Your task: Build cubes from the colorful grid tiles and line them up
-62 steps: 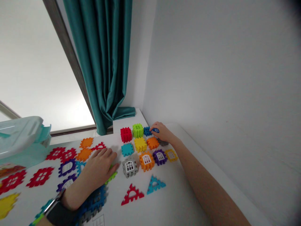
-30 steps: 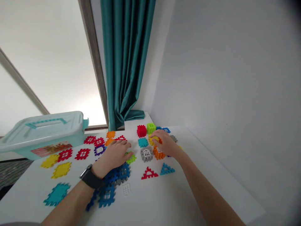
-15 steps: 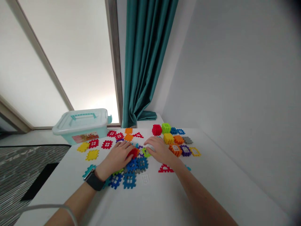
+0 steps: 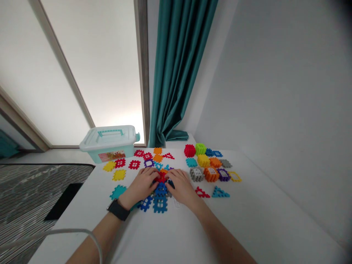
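Both my hands meet over the middle of a white table (image 4: pixel 247 220). My left hand (image 4: pixel 141 185) and my right hand (image 4: pixel 181 187) have their fingertips around a red waffle-block piece (image 4: pixel 161 178), partly hidden by them. Just below it lie blue waffle-block pieces (image 4: pixel 160 203), close to both wrists. Assembled waffle-block cubes, including a red cube (image 4: pixel 189 150) and a grey window cube (image 4: pixel 196 174), stand in rows to the right. Flat pieces, among them a yellow square (image 4: pixel 119 175) and a teal square (image 4: pixel 118 191), lie to the left.
A pale teal lidded plastic box (image 4: pixel 110 140) stands at the table's far left corner. A teal curtain (image 4: pixel 176 80) hangs behind, and a white wall (image 4: pixel 275 91) runs along the right. The table's left edge drops to a striped floor (image 4: pixel 41 194).
My view has tilted up and drawn back from the table. My right hand has moved left from the cubes, and both hands now meet at the red piece, which my left hand covered before.
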{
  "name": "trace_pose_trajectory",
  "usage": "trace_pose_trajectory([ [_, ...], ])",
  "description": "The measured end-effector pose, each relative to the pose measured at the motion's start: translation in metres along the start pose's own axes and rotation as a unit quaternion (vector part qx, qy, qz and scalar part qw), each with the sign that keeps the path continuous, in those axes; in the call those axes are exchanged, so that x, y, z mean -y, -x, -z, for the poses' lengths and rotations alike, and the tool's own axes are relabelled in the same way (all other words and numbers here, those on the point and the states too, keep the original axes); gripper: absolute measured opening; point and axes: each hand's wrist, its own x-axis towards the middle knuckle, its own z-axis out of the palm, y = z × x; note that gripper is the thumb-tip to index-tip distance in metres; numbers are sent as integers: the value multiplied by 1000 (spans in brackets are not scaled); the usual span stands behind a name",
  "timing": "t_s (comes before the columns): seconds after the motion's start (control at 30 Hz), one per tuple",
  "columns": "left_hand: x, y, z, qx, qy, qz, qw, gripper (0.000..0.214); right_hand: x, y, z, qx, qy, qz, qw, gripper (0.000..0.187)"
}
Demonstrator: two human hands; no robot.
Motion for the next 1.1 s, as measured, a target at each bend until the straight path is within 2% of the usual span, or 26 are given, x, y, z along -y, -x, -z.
trace_pose_trajectory([
  [0.17, 5, 7, -2, -10, 24, -3, 1000, 9, 6, 5, -19, -37, -2, -5, 999, 21],
  [0.33, 7, 7, -2, -25, 15, -2, 1000, 12, 4, 8, -25, -59, -26, -3, 998, 22],
  [0.47, 7, 6, -1, -63, -2, -14, 998, 24, 1, 8, -23, -85, -82, -11, 993, 28],
  [0.6, 5, 5, 1, -107, -12, -47, 993, 19, -2, 7, -17, -112, -134, 11, 985, 36],
  [0.73, 2, 5, 4, -145, -12, -79, 986, 14, -3, 6, -13, -117, -143, 40, 982, 41],
  [0.93, -2, 6, 6, -150, -7, -85, 985, 8, -2, 5, -9, -126, -146, 63, 979, 29],
  [1.1, -3, 7, 5, -165, 36, -68, 983, 6, 1, 5, -3, -133, -139, 74, 979, 32],
])
